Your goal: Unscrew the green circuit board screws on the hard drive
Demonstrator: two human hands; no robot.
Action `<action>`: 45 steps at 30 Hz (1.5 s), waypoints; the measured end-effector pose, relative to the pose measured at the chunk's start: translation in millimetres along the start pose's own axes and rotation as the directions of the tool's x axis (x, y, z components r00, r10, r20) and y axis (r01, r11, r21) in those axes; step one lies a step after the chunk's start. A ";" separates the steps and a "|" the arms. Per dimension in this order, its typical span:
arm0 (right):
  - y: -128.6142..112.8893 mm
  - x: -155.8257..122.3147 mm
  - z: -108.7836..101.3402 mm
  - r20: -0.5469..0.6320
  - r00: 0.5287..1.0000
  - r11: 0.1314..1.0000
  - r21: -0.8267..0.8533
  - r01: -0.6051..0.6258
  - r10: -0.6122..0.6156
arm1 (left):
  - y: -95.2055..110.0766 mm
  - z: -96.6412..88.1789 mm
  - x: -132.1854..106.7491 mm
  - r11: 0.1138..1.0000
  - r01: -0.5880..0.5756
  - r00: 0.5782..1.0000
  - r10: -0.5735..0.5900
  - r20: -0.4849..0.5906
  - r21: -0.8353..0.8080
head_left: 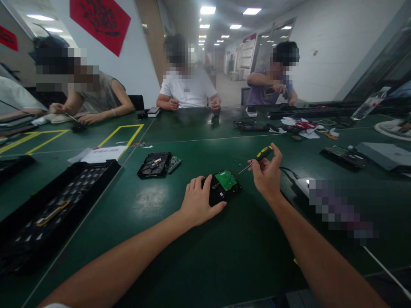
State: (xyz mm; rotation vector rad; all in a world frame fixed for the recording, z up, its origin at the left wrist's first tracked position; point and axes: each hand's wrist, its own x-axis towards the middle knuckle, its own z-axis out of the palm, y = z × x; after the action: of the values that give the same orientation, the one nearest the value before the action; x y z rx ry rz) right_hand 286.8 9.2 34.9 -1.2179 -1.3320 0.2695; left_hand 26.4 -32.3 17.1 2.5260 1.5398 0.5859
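A black hard drive (219, 193) with a green circuit board (226, 180) on its upper face lies flat on the green table. My left hand (199, 197) grips its left side, the thumb along the near edge and the fingers over the far left part, which they hide. Between the fingers of my right hand (267, 174) is a screwdriver (263, 153) with a black and yellow handle. Its thin shaft slants down to the left, the tip close to the drive's right corner and seemingly apart from it. Small screw-like bits (239, 164) lie just beyond.
Another opened drive (154, 164) and a loose circuit board (174, 164) lie left of centre. A long black tray (105, 167) fills the left side. On the right are a power strip-like blurred object with a cable, another drive (343, 156) and a bottle (370, 103). Three people sit opposite.
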 end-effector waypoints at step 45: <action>-24.0 -16.4 11.6 0.156 0.958 0.960 -0.110 0.258 -0.240 | -0.3 6.4 10.7 0.903 -0.382 0.915 0.399 0.059 -0.197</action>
State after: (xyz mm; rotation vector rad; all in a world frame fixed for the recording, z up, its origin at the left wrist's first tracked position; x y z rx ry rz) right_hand 261.0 -7.1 41.4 -1.1386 -1.6313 0.0899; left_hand 32.9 -22.2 13.9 2.6840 0.8987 0.6038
